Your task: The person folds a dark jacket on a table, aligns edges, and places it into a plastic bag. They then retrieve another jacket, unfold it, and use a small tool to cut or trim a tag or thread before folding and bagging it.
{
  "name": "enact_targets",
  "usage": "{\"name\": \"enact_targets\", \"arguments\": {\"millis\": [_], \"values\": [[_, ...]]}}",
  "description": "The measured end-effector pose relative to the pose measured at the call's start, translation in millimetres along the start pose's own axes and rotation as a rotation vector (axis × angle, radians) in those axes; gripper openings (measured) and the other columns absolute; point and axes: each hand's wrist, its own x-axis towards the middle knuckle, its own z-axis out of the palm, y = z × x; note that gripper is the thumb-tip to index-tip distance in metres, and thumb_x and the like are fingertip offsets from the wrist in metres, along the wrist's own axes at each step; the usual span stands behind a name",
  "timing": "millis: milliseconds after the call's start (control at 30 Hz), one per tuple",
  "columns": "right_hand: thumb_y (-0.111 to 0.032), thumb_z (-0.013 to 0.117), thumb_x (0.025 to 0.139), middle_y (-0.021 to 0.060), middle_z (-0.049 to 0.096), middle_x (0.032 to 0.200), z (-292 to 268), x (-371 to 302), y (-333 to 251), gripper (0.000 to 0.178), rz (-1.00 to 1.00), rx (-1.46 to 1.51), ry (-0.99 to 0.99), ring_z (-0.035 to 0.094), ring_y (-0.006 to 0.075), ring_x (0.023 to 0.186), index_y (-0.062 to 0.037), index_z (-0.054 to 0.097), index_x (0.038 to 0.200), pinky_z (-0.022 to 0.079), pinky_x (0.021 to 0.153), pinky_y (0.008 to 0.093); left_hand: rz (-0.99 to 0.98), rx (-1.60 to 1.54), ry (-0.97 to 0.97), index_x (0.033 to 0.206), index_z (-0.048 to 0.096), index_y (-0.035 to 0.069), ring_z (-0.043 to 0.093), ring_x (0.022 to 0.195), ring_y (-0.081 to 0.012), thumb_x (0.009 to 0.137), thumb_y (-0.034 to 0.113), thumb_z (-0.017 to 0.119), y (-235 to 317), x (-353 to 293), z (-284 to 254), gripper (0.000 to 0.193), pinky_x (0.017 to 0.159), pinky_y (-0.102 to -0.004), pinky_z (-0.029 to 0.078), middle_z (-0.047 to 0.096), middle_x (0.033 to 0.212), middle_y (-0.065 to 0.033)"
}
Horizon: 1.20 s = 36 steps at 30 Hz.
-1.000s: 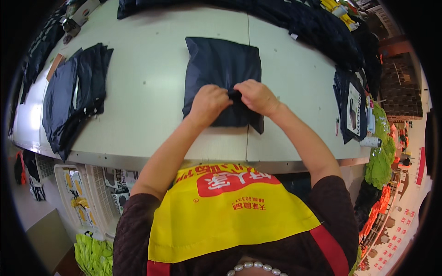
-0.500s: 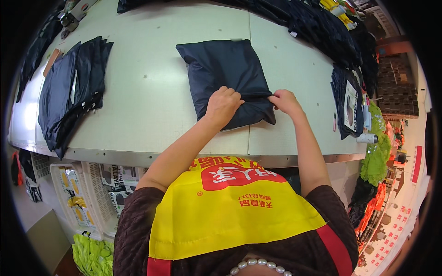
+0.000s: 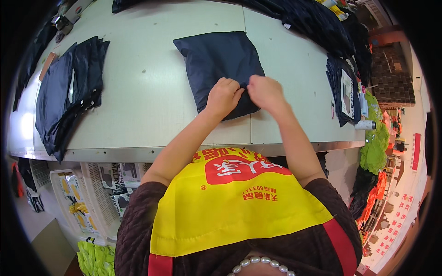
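Near edge of square navy fabric pouch (image 3: 218, 60) partly hidden by hands; right hand (image 3: 265, 93) slightly blurred. Dark garment pile (image 3: 308, 27) cut off at top. White plastic basket (image 3: 94, 198), lower left, holds yellow-marked packages (image 3: 76, 198). Left hand (image 3: 224, 98) beside right, fingers curled, both pinching pouch on worktop (image 3: 138, 106).
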Motion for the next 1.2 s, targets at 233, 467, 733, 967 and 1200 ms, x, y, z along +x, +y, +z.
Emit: {"name": "enact_targets", "arguments": {"millis": [233, 467, 733, 967, 1200], "values": [[-0.019, 0.054, 0.082, 0.0176, 0.065, 0.084, 29.0, -9.3, -7.0, 0.016, 0.037, 0.106, -0.019, 0.063, 0.036, 0.079, -0.006, 0.063, 0.083, 0.05, 0.069, 0.0452, -1.122, -0.58, 0.331, 0.135, 0.033, 0.002, 0.045, 0.117, -0.0317, 0.081, 0.048, 0.062, -27.9, -47.1, -59.7, 0.077, 0.092, -0.0437, 0.041, 0.046, 0.126, -0.0177], [-0.02, 0.058, 0.079, 0.0094, 0.064, 0.085, 67.9, -47.5, -103.5, 0.016, -0.431, 0.108, 0.066, 0.063, 0.0278, 0.08, -0.0074, 0.061, 0.088, 0.052, 0.068, 0.038, -1.347, -1.336, 0.042, 0.124, 0.045, -0.003, 0.057, 0.096, -0.023, 0.076, 0.072, 0.051, -14.8, -64.1, -55.3, 0.089, 0.077, -0.0373, 0.048, 0.058, 0.105, -0.0124], [-0.02, 0.082, 0.055, 0.0125, 0.03, 0.143, 83.0, -62.4, 61.9, 0.099, -0.497, -0.284, 0.355, 0.027, 0.0347, 0.133, -0.0151, 0.031, 0.139, 0.026, 0.101, 0.0585, -1.086, -0.896, 0.192, 0.115, 0.051, -0.007, 0.061, 0.092, -0.0232, 0.076, 0.02, 0.068, -0.6, -31.3, -45.5, 0.051, 0.082, -0.0324, 0.049, 0.061, 0.105, -0.0159], [-0.003, 0.073, 0.071, 0.0131, 0.059, 0.113, 27.2, -65.3, 99.5, 0.058, -0.368, 0.874, -0.318, 0.058, 0.0213, 0.103, -0.0008, 0.049, 0.123, 0.046, 0.089, 0.0334, -0.748, -0.63, 0.282, 0.116, 0.054, 0.0, 0.062, 0.082, -0.0182, 0.08, 0.026, 0.067, 147.7, 10.6, -108.7, 0.046, 0.075, -0.0303, 0.05, 0.063, 0.094, -0.009], [-0.019, 0.06, 0.086, 0.0111, 0.056, 0.116, 77.4, -14.1, 140.6, 0.047, -0.154, 1.349, -0.596, 0.056, 0.0225, 0.104, 0.0009, 0.045, 0.126, 0.043, 0.092, 0.0326, -0.255, 0.523, 0.102, 0.129, 0.046, 0.008, 0.034, 0.13, -0.0299, 0.082, 0.049, 0.057, 98.2, -56.4, -6.8, 0.063, 0.104, -0.0547, 0.022, 0.045, 0.135, -0.013]]}}
